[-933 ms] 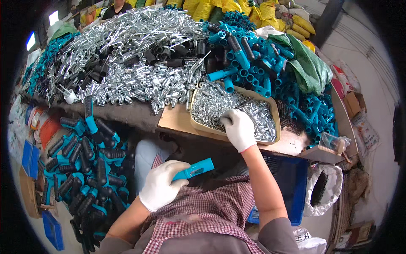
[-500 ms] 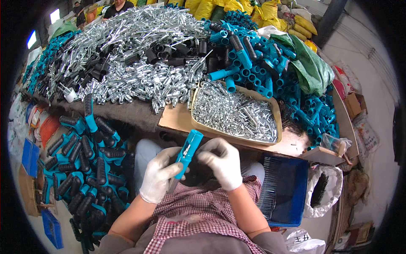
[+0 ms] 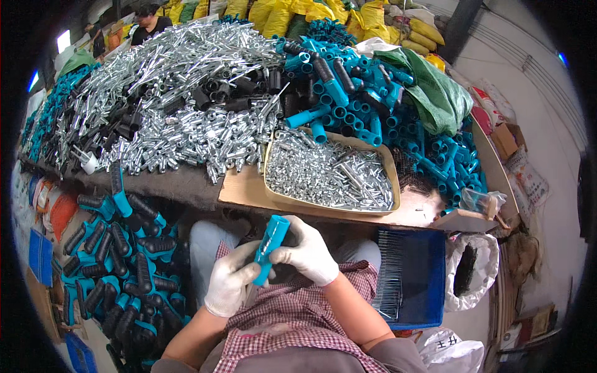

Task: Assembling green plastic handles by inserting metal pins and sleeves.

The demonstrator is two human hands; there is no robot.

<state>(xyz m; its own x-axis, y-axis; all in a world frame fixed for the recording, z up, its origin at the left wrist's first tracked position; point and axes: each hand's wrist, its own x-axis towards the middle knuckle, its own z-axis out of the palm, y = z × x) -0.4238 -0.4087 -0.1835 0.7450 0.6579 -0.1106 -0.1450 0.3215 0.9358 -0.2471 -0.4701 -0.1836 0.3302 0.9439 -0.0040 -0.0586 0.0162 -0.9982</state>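
Note:
Over my lap I hold a teal tubular plastic handle [image 3: 272, 242], tilted with its open round end up. A slot in its side shows bright metal within. My left hand [image 3: 232, 278], in a white glove, is closed round its lower part. My right hand [image 3: 306, 251], also gloved, grips the upper part from the right, thumb against the slotted side and fingers behind. Whether a small part sits under that thumb is hidden. Beyond my hands, a cream tray [image 3: 393, 180] of small metal pins and fittings stands on the bench.
Heaps of silvery metal parts [image 3: 186, 124] and teal plastic handles [image 3: 348, 93] cover the bench. Black-gripped teal handles [image 3: 146, 270] are piled at my left. A blue bin [image 3: 423, 280] with thin metal rods and a white sack [image 3: 485, 273] stand at right. A person [image 3: 149, 25] is at the far left.
My right hand has come in against the upper part of the teal handle and now grips it. The handle sits slightly lower in view. The whole view has shifted a little.

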